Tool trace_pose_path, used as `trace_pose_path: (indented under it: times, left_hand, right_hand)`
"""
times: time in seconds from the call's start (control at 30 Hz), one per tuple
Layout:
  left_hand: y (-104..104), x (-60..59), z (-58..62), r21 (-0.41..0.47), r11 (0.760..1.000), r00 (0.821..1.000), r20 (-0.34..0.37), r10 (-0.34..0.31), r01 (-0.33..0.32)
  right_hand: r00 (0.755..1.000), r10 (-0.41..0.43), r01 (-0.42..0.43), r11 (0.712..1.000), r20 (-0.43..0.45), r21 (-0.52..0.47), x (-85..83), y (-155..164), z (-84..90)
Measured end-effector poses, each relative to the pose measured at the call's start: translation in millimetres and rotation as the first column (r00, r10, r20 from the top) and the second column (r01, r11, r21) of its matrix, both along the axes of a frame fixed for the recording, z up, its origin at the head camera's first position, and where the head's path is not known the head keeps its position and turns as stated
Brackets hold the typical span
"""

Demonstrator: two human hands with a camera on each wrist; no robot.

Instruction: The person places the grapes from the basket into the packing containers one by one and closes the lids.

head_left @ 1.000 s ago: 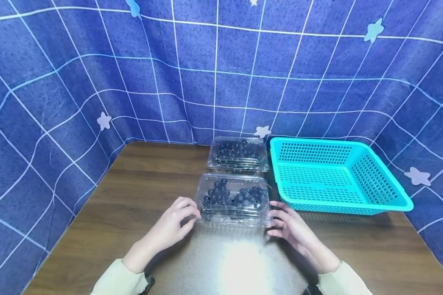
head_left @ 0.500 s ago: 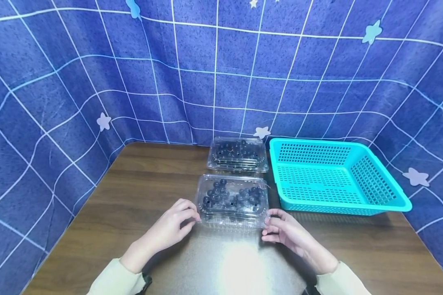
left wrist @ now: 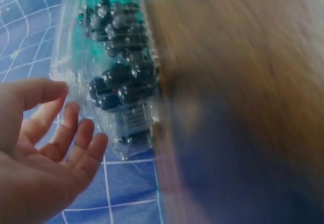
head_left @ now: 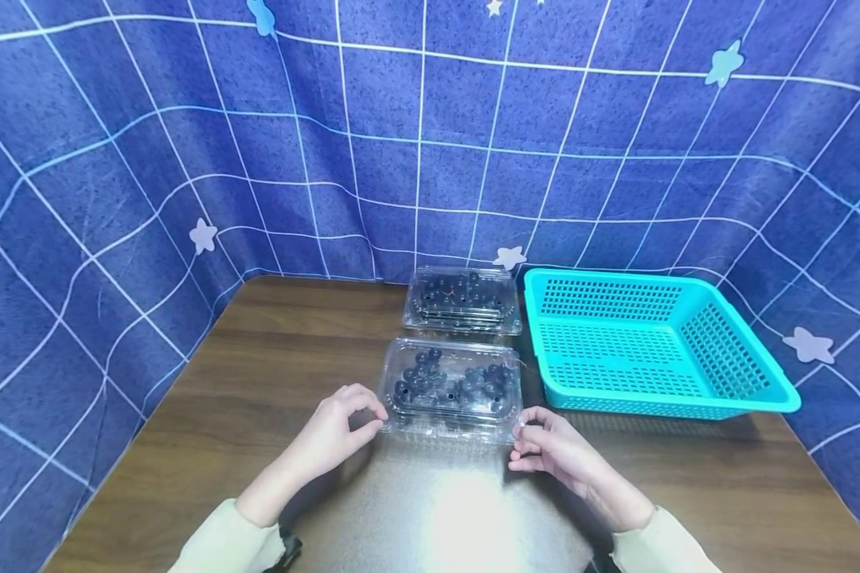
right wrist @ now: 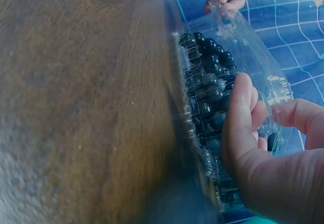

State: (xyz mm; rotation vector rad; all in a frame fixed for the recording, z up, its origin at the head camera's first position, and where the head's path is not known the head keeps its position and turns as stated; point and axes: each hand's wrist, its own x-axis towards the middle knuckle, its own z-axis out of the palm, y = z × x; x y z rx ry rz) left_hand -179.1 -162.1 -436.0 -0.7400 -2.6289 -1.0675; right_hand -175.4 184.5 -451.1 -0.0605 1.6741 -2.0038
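Note:
A clear plastic clamshell box (head_left: 451,414) of dark grapes (head_left: 421,374) lies on the table between my hands. My left hand (head_left: 340,434) pinches the box's near left corner with thumb and forefinger. In the left wrist view, the other fingers of that left hand (left wrist: 55,158) curl loosely beside it. At the near right corner, my right hand (head_left: 562,454) pinches the rim. From the right wrist view, the thumb of my right hand (right wrist: 253,153) stands in front of the grapes and hides some of them. Whether the lid is lifted, I cannot tell.
Just behind stands a second clear box (head_left: 462,306) of dark grapes. To the right is a turquoise perforated basket (head_left: 662,406) with nothing in it. A blue checked curtain (head_left: 373,143) with stars hangs behind the wooden table (head_left: 258,374).
My right hand has shifted slightly nearer and leftward, its spread fingers drawing in on the corner. My left thumb and forefinger have shifted slightly at the left corner. The box has hardly moved.

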Motion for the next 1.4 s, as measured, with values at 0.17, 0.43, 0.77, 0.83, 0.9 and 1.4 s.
trace_pose_path:
  times: [0.17,0.43,0.77,0.83,0.9,1.4]
  left_hand:
    - [5.2,-4.2,3.2,0.096,0.983,0.966,0.223,0.13,-0.154]
    - [12.6,-7.9,2.1,0.29,0.894,0.799,0.591,0.114,-0.342]
    - [10.2,-11.8,-8.9,0.493,0.811,0.68,0.714,-0.169,-0.315]
    - [9.8,-11.9,-9.7,0.498,0.809,0.659,0.727,-0.193,-0.311]
    - [9.9,-11.6,-10.4,0.501,0.809,0.649,0.732,-0.206,-0.308]
    - [17.0,-12.7,-10.1,0.507,0.801,0.66,0.725,-0.197,-0.317]
  right_hand:
    - [1.0,-0.015,0.015,1.0,-0.006,0.009,-0.5,-0.8,-0.1]
    - [0.999,-0.026,0.027,0.999,-0.019,0.024,0.0,-2.1,0.6]
    - [0.998,-0.053,0.053,0.999,-0.029,0.012,1.1,-4.5,1.7]
    - [0.998,-0.054,0.055,0.998,-0.023,0.005,1.0,-4.6,1.8]
    - [0.998,-0.054,0.054,0.999,-0.02,-0.002,1.2,-4.8,2.1]
    - [0.995,-0.091,0.091,0.996,-0.05,-0.002,-3.0,-2.1,1.8]
